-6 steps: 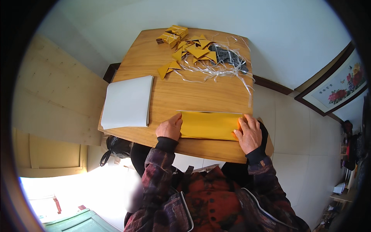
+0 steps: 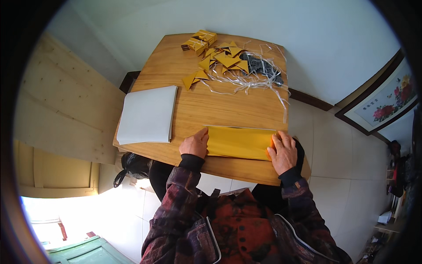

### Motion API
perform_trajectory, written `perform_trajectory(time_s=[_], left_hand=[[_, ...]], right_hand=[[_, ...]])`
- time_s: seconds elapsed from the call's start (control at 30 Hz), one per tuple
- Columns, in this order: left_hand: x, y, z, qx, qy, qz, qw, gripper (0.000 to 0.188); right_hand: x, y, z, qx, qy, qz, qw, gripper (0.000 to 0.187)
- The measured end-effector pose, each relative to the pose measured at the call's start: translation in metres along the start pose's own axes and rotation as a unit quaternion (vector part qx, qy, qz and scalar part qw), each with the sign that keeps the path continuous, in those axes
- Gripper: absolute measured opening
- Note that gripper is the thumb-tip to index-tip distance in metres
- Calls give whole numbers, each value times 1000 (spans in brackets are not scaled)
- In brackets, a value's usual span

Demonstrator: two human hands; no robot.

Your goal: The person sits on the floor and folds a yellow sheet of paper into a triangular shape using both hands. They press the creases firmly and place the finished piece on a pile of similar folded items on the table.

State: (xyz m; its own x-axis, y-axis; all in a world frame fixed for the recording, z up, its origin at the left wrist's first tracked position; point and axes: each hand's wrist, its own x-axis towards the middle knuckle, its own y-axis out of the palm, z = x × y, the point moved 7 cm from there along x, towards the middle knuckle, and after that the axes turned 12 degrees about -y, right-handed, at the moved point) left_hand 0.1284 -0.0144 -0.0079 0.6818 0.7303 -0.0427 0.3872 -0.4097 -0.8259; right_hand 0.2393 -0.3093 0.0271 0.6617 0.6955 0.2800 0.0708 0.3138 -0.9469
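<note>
A long folded sheet of shiny gold paper lies flat along the near edge of the table, its long sides running left to right. My left hand is closed at its left end, thumb and fingers pinching the edge. At the opposite end, my right hand grips the paper with bent fingers over the edge and the thumb on top. An orange patch shows beside those fingers; whether it is a reflection or a separate thing I cannot tell.
To the left on the wooden table lies a stack of white sheets. Toward the back are folded gold paper pieces, tied gold bundles, clear plastic strips and a dark grey bundle. A black bag sits below the left edge.
The whole view has shifted very slightly. Both hands keep their places on the gold paper.
</note>
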Motion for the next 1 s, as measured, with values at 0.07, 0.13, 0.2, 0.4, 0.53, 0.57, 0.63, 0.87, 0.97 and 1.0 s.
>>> perform_trajectory(time_s=[0.07,0.13,0.2,0.4,0.53,0.57,0.63,0.87,0.97,1.0], left_hand=[[0,-1,0,2,-19,3,1000,24],[-1,0,3,5,-68,36,997,26],[-5,-6,-6,2,-53,25,998,25],[-52,-11,-83,140,247,-160,946,36],[-119,67,-134,176,420,75,887,72],[-123,71,-132,173,407,89,892,76],[-129,81,-125,162,376,136,902,83],[-115,34,-55,162,356,88,916,85],[-103,13,-26,170,313,87,930,85],[-100,9,-18,173,291,92,937,85]], right_hand=[[1,0,1,0,0,-3,1000,46],[0,1,0,1,3,-2,1000,45],[-1,0,1,-3,-11,-25,1000,45],[-2,3,0,4,-6,-22,1000,44],[0,1,1,14,-2,-24,1000,43],[0,0,1,13,-4,-27,1000,43],[-1,1,0,25,5,-28,999,43],[-3,4,-2,0,1,-20,1000,43],[-3,4,-3,4,0,-21,1000,44],[-4,5,-3,5,0,-22,1000,44]])
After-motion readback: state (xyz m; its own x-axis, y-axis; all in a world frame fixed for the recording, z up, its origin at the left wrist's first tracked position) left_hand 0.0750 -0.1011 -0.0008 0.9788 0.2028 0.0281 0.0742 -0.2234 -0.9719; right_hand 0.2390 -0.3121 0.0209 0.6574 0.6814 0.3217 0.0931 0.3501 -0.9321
